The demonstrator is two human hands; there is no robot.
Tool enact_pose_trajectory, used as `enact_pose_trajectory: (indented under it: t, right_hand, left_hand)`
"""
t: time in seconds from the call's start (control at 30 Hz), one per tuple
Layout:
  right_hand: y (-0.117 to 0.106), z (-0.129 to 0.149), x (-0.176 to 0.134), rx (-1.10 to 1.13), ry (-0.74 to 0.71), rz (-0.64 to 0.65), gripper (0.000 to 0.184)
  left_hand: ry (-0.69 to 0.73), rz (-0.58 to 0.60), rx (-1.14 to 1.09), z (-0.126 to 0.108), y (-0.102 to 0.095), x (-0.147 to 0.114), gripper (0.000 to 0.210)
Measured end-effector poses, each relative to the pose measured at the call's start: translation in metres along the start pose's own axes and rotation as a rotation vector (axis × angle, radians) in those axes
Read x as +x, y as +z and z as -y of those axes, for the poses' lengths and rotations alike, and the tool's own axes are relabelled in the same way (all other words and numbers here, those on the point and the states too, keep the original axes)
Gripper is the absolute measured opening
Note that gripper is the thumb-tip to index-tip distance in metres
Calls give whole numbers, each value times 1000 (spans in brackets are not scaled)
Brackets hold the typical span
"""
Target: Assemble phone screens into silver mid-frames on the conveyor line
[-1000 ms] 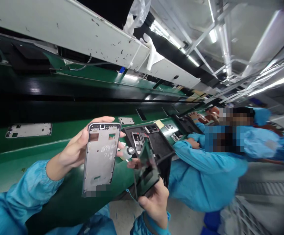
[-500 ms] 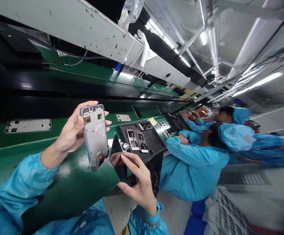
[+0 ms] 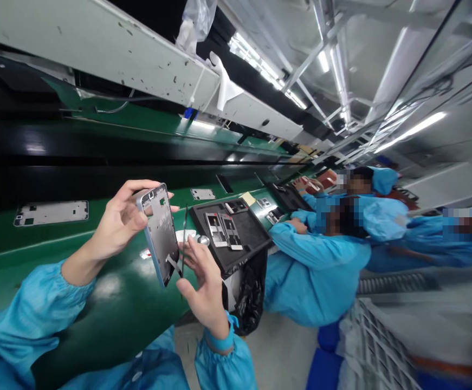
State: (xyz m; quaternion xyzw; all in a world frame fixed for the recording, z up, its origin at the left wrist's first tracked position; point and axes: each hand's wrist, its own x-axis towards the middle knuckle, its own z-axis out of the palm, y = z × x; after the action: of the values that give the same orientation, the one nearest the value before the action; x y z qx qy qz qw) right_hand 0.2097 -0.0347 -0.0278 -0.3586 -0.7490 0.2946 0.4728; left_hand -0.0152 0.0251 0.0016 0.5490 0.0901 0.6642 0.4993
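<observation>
The left hand [image 3: 128, 222] is clamped on a phone frame [image 3: 160, 235], with the thumb on its near edge and the fingers behind it. The frame is tipped up on end, in the air over the green desk [image 3: 138, 314]. It has a blue-gray side, a gray inside with small holes, and some white marks.

The right hand [image 3: 203, 276] holds a thin dark panel [image 3: 185, 227] close by, at three o'clock from the frame. We see the panel almost edge-on, so its face is hidden. A flat strip [image 3: 173, 265] shows low down between the frame and the panel; I cannot tell if it joins them. The two hands are apart from each other, and each one is closed on its own thing.

Now count from the held frame like a clock. At nine o'clock, a metal plate [image 3: 52, 213] lies flat on the desk. At two o'clock lie a smaller plate [image 3: 203, 194] and, past it, a black slab [image 3: 224, 183]. At three o'clock, past the panel, is a round silver cap [image 3: 204, 240], and then a black tray [image 3: 256, 235] with three phone parts [image 3: 216, 229] in it. A yellow note [image 3: 247, 199] sits just beyond the tray. At four o'clock hangs a shiny black bag [image 3: 252, 295]. Farther out at three o'clock is a co-worker [image 3: 312, 271] in blue. At one o'clock, high up, a white cloth [image 3: 228, 89] hangs on a long gray beam [image 3: 138, 59].
</observation>
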Motion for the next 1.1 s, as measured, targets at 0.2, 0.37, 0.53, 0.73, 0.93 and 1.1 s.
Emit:
enact_pose_trajectory:
  t: [0.2, 0.37, 0.53, 0.73, 0.93, 1.1]
  right_hand:
    - [26, -9, 8, 166, 58, -38, 73]
    - [36, -13, 12, 83, 41, -18, 79]
    - [44, -15, 9, 22, -33, -42, 81]
    - [44, 7, 5, -87, -189, -109, 75]
    - [41, 19, 5, -159, -276, -113, 75]
    - [43, 16, 5, -153, -293, -114, 77]
  left_hand:
    - [-20, -10, 164, 3, -6, 0, 44]
    - [33, -36, 260, -1, -5, 2, 43]
    - [-4, -86, 294, -12, -1, -3, 41]
    - [30, -67, 260, -30, 7, -14, 47]
    - [15, -62, 249, -36, 12, -20, 49]
    - [22, -24, 223, -38, 13, -19, 50]
